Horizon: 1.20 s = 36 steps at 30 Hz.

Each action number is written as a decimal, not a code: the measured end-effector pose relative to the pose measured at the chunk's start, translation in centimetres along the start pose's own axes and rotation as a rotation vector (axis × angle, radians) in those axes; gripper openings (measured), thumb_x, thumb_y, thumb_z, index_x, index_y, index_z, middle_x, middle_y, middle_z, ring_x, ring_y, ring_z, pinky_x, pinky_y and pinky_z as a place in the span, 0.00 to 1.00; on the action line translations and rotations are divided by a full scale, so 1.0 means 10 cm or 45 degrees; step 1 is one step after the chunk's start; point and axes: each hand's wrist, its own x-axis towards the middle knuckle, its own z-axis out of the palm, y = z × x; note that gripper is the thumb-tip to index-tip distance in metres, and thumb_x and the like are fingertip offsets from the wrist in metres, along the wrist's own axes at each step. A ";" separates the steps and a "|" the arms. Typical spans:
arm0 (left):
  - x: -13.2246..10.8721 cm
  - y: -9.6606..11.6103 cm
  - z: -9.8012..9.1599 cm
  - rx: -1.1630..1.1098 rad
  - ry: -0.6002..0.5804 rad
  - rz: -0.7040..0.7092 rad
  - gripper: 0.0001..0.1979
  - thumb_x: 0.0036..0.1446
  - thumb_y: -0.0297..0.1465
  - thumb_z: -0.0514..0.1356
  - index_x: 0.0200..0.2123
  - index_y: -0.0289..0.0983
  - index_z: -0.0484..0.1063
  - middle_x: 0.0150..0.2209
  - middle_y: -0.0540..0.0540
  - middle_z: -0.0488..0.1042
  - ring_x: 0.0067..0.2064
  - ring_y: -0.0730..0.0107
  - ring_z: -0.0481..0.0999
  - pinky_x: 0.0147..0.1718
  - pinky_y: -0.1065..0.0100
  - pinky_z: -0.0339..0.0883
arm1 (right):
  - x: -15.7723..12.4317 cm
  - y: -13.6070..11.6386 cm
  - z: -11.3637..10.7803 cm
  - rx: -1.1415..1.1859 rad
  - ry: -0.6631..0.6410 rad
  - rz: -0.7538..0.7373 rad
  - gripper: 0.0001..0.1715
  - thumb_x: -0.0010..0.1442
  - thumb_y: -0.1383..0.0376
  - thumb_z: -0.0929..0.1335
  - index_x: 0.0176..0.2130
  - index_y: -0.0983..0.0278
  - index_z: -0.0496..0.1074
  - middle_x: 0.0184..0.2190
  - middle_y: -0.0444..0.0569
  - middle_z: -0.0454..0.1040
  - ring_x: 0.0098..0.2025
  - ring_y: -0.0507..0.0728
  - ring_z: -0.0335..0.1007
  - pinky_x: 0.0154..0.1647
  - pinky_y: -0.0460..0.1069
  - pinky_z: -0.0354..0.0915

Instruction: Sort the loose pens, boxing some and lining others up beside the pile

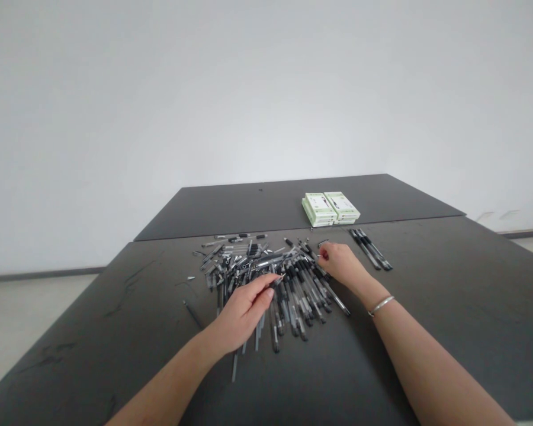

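Observation:
My left hand (pixel 244 310) is closed over the near side of a heap of pen parts. Between its thumb and forefinger is a pen (pixel 277 281), its pointed tip facing up and right; most of the barrel is hidden by the hand. On the heap's right edge my right hand (pixel 337 262) makes a pinch, and what sits in the fingertips is too small to make out. Clear pen barrels with black grips (pixel 299 296) fan out between and below the hands. Loose caps, refills and tips (pixel 235 266) lie jumbled to the left.
Three capped pens (pixel 369 248) lie side by side to the right of the heap. Behind them stand stacked green-and-white boxes (pixel 330 208) near the seam of the dark tables (pixel 231 208). A single dark rod (pixel 192 313) lies left of my left hand. A pale wall rises behind.

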 end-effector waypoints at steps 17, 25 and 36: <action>0.02 -0.08 0.01 0.074 0.006 0.104 0.17 0.66 0.33 0.51 0.54 0.36 0.70 0.49 0.43 0.77 0.48 0.64 0.76 0.52 0.65 0.66 | -0.42 -0.72 -0.24 1.903 -0.184 -0.050 0.13 0.55 0.58 0.72 0.35 0.66 0.74 0.28 0.47 0.77 0.26 0.50 0.71 0.24 0.44 0.64; 0.04 -0.11 0.01 0.044 0.003 0.156 0.17 0.66 0.32 0.51 0.55 0.37 0.70 0.53 0.42 0.75 0.50 0.65 0.76 0.53 0.63 0.66 | -0.50 -0.76 -0.26 1.962 -0.174 -0.284 0.09 0.57 0.60 0.73 0.36 0.63 0.75 0.29 0.45 0.76 0.29 0.50 0.71 0.29 0.44 0.67; 0.04 -0.09 0.01 0.095 0.019 0.221 0.16 0.65 0.30 0.53 0.54 0.37 0.71 0.51 0.44 0.77 0.49 0.67 0.77 0.52 0.65 0.69 | -0.52 -0.77 -0.26 1.879 -0.239 -0.330 0.09 0.54 0.61 0.74 0.35 0.63 0.76 0.26 0.43 0.74 0.26 0.48 0.67 0.29 0.44 0.66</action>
